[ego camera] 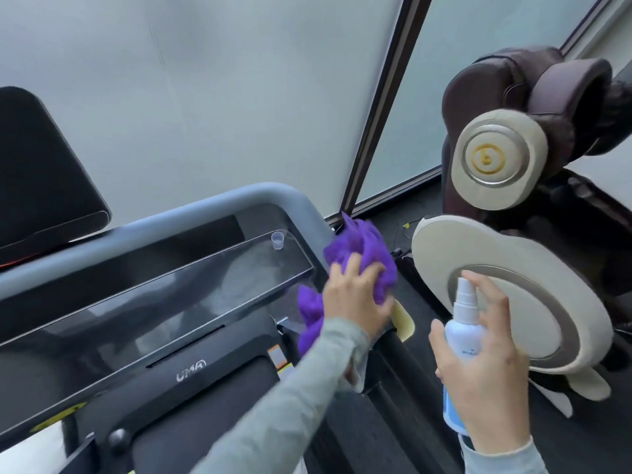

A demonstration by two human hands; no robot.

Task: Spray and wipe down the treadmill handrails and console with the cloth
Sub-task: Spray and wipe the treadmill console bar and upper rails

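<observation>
The treadmill's grey handrail (191, 213) curves across the middle and bends down at the right. Below it lies the glossy black console (147, 302). My left hand (355, 299) grips a purple fluffy cloth (362, 248) and presses it on the right bend of the handrail. My right hand (485, 367) holds a white and blue spray bottle (461, 336) upright, just right of the treadmill, with the forefinger raised near the nozzle.
A small clear plastic cup (277, 240) stands on the console's top edge. A brown and beige massage chair (513, 268) stands close on the right. Frosted glass panels (205, 97) with a dark frame are behind. A black screen (41, 172) sits at far left.
</observation>
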